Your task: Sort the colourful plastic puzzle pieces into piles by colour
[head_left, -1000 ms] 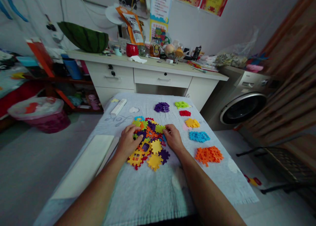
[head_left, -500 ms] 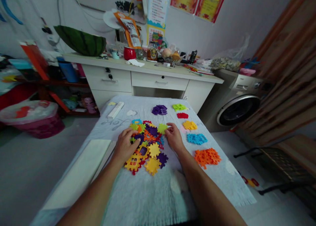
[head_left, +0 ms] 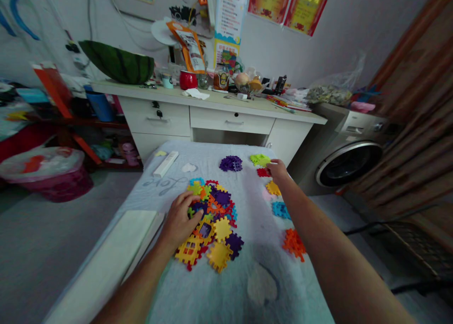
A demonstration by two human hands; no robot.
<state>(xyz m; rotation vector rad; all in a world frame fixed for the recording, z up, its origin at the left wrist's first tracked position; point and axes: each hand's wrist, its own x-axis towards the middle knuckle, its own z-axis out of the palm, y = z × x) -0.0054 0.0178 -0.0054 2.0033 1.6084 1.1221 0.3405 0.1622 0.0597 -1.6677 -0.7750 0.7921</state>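
A mixed heap of notched plastic interlocking building tiles, with a yellow tile (head_left: 219,256) at its near edge, lies mid-table. My left hand (head_left: 182,215) rests on the heap's left side, thumb and fingers apart, gripping nothing. My right hand (head_left: 279,170) reaches to the far right, fingertips pinched at the edge of a lime-green tile (head_left: 264,161) over the lime-green pile (head_left: 256,158). Just below the fingers lie red tiles (head_left: 262,172). Yellow tiles (head_left: 272,188), blue tiles (head_left: 280,210) and orange tiles (head_left: 293,243) sit partly behind my right forearm.
Purple tiles (head_left: 230,163) form a separate pile at the back of the cloth-covered table (head_left: 244,286). A white bar (head_left: 166,164) lies at the back left. Beyond stands a white desk (head_left: 155,121) with a watermelon piece (head_left: 118,64); a washing machine (head_left: 348,144) is at right.
My right hand has carried a lime-green tile from beside the heap, away and to the right, to the lime-green pile. My left hand stays on the heap. The view has shifted slightly.
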